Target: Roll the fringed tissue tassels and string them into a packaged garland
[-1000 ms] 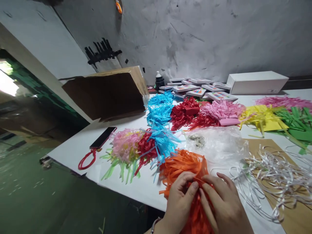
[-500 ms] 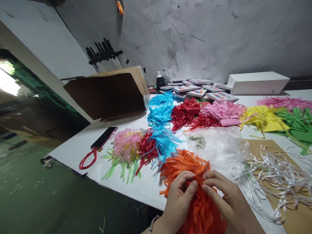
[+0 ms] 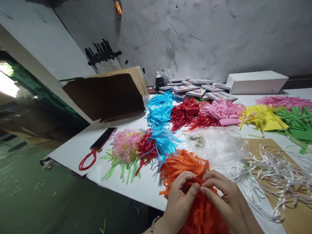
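Note:
Both my hands meet over an orange fringed paper tassel (image 3: 185, 162) at the table's front edge. My left hand (image 3: 181, 195) pinches its middle between thumb and fingers. From the other side, my right hand (image 3: 220, 191) grips the same gathered part, the two thumbs nearly touching. One half of the fringe fans out on the table beyond my hands; the other half hangs below them, toward me. Left of it lie a blue tassel (image 3: 164, 141), a dark red tassel (image 3: 147, 144) and a pink-and-yellow tassel (image 3: 126, 144) with pale green strips.
Behind my right hand lies a clear plastic bag (image 3: 221, 146); white cords (image 3: 278, 178) tangle on brown card (image 3: 299, 214). A phone (image 3: 103, 138) lies left. Farther back are a cardboard box (image 3: 104, 97), small flat boxes (image 3: 198, 92), a white box (image 3: 257, 83) and yellow fringe (image 3: 263, 117).
My thumbs have drawn slightly closer together on the orange tassel, the right fingertips shifting a little left. The view has moved very slightly; the things on the table stay put.

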Demonstrator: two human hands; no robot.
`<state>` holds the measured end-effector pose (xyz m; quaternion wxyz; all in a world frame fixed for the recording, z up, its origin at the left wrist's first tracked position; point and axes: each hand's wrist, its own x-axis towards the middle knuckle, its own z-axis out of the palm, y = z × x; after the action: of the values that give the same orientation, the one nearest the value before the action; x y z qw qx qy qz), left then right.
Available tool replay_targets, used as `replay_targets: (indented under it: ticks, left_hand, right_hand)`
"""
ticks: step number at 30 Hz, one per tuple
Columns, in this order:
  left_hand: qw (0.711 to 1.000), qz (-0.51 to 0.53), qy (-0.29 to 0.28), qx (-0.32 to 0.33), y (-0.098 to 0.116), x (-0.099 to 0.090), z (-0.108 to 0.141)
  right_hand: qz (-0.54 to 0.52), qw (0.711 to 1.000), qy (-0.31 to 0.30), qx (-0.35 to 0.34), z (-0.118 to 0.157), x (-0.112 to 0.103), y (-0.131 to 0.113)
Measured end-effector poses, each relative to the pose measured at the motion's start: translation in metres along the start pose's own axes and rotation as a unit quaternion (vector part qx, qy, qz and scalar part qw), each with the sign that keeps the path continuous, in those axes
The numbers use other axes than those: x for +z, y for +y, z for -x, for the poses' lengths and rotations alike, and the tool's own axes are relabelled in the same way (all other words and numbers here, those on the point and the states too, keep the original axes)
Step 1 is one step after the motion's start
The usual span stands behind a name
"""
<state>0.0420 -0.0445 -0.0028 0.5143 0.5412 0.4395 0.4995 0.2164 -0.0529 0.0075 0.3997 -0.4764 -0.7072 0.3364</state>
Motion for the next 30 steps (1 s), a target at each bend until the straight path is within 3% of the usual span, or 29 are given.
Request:
replay_targets:
  ticks: [7,10,13,16,20,22,25,28,30]
  left_hand:
    - [0.995,-0.082,0.004,0.056,0.000,-0.003,-0.004]
    - [0.984,-0.144,-0.003,0.104,0.004,-0.005,-0.005]
    - [0.970,-0.196,-0.018,0.144,0.010,-0.006,-0.005]
    - [0.958,-0.231,-0.030,0.168,0.014,-0.005,-0.004]
    - [0.933,-0.284,-0.056,0.211,0.018,-0.007,-0.004]
    - [0.916,-0.307,-0.067,0.250,0.019,-0.012,-0.007]
    - [0.885,-0.331,-0.075,0.318,0.025,-0.020,-0.011]
    - [0.861,-0.349,-0.108,0.352,0.034,-0.024,-0.015]
    - [0.861,-0.348,-0.135,0.346,0.039,-0.023,-0.017]
  right_hand:
    - [-0.006,1.000,0.017,-0.009,0.001,-0.001,0.002]
    - [0.066,0.992,0.087,-0.066,0.002,0.000,-0.002]
    - [0.202,0.940,0.179,-0.208,0.000,0.004,-0.010]
    - [0.309,0.892,0.185,-0.274,-0.001,0.012,-0.013]
    - [0.331,0.896,0.168,-0.242,0.001,0.013,-0.005]
    - [0.266,0.933,0.134,-0.202,0.001,0.007,-0.003]
    - [0.113,0.990,0.052,-0.073,-0.004,-0.008,-0.008]
    - [-0.012,0.999,-0.009,0.042,-0.013,-0.021,-0.018]
    - [-0.059,0.995,-0.031,0.069,-0.017,-0.024,-0.024]
